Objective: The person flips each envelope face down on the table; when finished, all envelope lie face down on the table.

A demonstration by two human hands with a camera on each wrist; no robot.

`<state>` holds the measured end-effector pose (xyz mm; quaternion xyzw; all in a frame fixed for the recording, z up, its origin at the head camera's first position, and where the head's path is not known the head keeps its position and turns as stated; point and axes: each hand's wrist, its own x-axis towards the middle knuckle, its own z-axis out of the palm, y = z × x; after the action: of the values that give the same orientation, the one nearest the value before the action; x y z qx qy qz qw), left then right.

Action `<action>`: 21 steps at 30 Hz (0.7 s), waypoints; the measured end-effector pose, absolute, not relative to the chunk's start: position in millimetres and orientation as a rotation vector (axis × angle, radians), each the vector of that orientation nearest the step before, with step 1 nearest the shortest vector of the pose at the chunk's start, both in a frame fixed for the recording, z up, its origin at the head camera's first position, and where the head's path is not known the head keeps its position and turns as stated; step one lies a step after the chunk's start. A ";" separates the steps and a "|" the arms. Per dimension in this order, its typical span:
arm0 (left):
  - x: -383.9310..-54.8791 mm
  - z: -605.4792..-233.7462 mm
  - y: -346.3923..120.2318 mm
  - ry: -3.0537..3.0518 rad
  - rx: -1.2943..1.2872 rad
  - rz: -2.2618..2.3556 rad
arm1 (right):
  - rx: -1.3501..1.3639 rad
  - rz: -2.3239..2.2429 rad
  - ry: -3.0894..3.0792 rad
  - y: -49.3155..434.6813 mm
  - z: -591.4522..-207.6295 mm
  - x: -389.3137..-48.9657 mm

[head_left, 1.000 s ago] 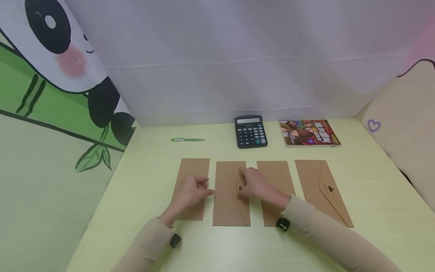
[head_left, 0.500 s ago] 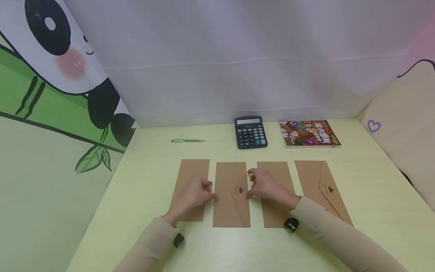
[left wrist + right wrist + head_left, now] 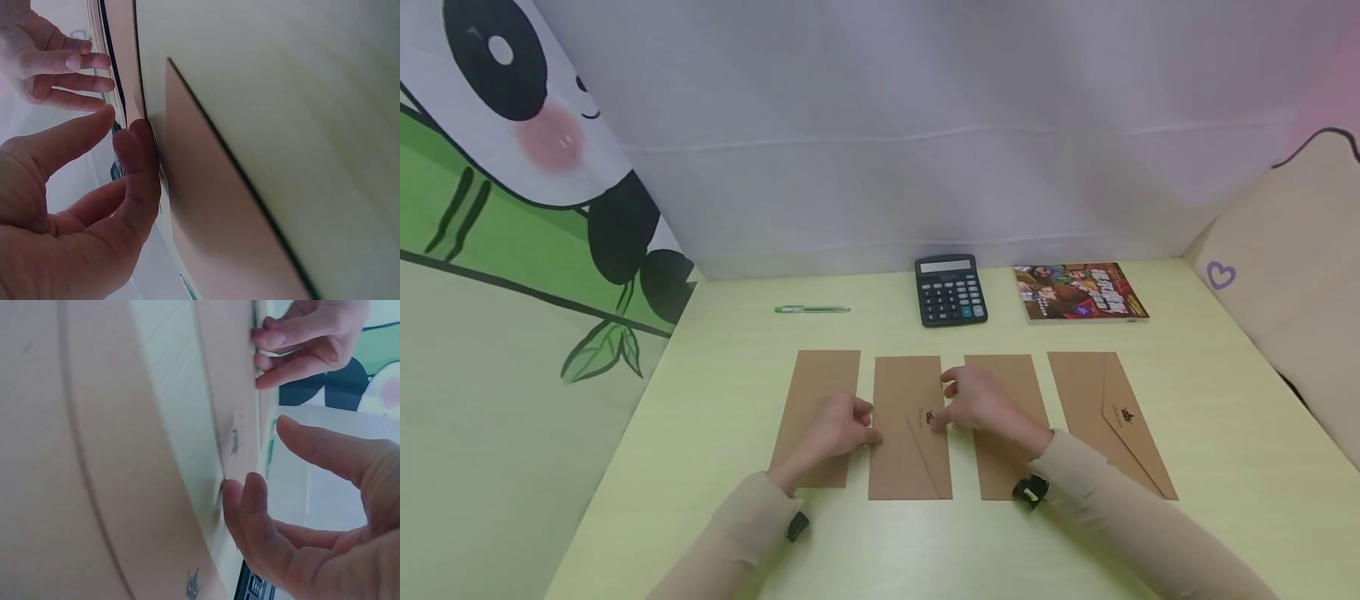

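Several brown paper envelopes lie flat in a row in the head view. My left hand [image 3: 841, 425] is over the leftmost envelope [image 3: 827, 375], its thumb reaching the left edge of the second envelope [image 3: 898, 392]. That second envelope bears a small dark crown print beside its flap. At its right edge is my right hand [image 3: 981, 400], thumb beside the crown, with the palm over the third envelope [image 3: 1003, 387]. The right wrist view shows fingertips [image 3: 232, 490] touching the envelope's edge, thumb held apart. In the left wrist view, bent fingers [image 3: 140, 162] touch an edge, and nothing is pinched.
Behind the row lie a green pen [image 3: 812, 309], a black calculator [image 3: 951, 290] and a colourful book [image 3: 1081, 292]. The rightmost envelope [image 3: 1090, 417] has its flap and crown showing. A pale curtain [image 3: 925, 192] hangs at the table's back edge.
My right hand has drawn back from over the second envelope's flap, then come slightly left to its right edge. My left hand has shifted a little right. The envelopes look unmoved.
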<state>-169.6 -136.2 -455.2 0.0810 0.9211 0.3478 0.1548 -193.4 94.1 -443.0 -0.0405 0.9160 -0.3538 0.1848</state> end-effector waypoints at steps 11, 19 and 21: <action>-168.7 -454.6 -134.4 2.638 0.216 0.985 | -0.026 -1.187 2.437 95.1 -442.1 -195.0; -167.7 -453.7 -133.0 2.661 0.231 0.954 | 0.012 -1.213 2.418 97.2 -443.9 -196.2; -167.8 -453.7 -132.8 2.658 0.236 0.947 | 0.026 -1.230 2.406 97.4 -443.8 -196.2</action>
<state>-167.8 -132.8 -453.7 0.0822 0.9275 0.3304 0.1545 -196.2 97.4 -443.8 0.0095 0.8690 -0.4441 0.2181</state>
